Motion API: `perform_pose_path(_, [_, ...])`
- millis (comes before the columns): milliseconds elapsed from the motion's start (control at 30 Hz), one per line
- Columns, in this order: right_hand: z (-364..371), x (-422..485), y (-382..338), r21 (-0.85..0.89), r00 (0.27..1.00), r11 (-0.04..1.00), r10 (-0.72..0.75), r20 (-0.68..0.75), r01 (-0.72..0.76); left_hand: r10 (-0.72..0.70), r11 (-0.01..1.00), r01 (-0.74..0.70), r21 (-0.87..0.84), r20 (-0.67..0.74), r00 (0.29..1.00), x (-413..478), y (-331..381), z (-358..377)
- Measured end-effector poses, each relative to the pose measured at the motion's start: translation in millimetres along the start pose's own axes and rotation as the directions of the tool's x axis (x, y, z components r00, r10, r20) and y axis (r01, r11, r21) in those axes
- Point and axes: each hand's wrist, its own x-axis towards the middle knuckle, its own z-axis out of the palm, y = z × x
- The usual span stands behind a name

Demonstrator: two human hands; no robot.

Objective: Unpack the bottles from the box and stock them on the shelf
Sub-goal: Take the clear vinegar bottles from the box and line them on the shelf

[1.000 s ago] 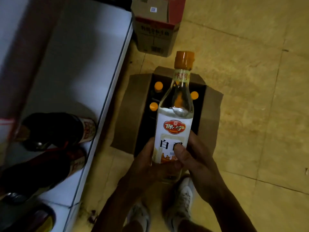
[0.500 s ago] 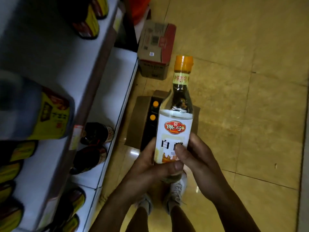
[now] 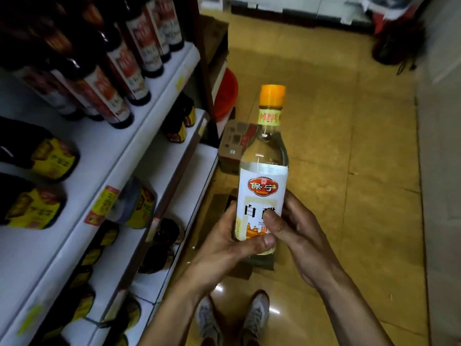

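The clear bottle (image 3: pixel 262 186) stands upright in mid-air, right of the shelf (image 3: pixel 104 156) and above the floor. The left hand (image 3: pixel 232 240) and right hand (image 3: pixel 296 236) both have their fingers (image 3: pixel 257 243) clamped round its lower label. I judge the step goes best if the bottle is carried left without tilting and its base set flat on bare shelf, label outward, clear of the dark bottles (image 3: pixel 117 78).

1. Shop, grocery type: white tiered shelves (image 3: pixel 112 151) run down the left side.
2. The shelves are stocked in rows with many identical dark bottles (image 3: pixel 117 63) on top and yellow-label bottles (image 3: pixel 50 158) one tier down.
3. Price tags (image 3: pixel 104 203) are stuck on the shelf edges.
4. Cardboard carton (image 3: pixel 234 146) sits on the tiled floor (image 3: pixel 336 171) of the aisle, near the shelf foot.
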Motion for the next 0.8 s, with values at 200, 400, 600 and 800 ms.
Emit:
perform_pose_path(200, [16.2, -14.1, -58.1, 0.000, 0.994, 0.998, -0.062, 0.092, 0.062, 0.080, 0.997, -0.081, -0.005, -0.084, 0.993, -39.9, 52.9, 12.1])
perform_pose_path(400, [51.3, -25.5, -111.0, -0.012, 0.964, 0.989, -0.142, 0.226, 0.148, 0.174, 0.984, -0.176, 0.001, -0.170, 0.970, -89.5, 98.2, 4.9])
perform_pose_path(600, [114.8, -27.4, -163.1, -0.026, 0.902, 0.963, -0.243, 0.358, 0.270, 0.299, 0.952, -0.306, 0.010, -0.250, 0.921, -139.8, 143.8, -28.5])
perform_pose_path(800, [185.9, -24.5, -197.1, -0.017, 0.857, 0.938, -0.310, 0.412, 0.347, 0.398, 0.915, -0.397, 0.070, -0.312, 0.863, -186.7, 180.0, -74.4])
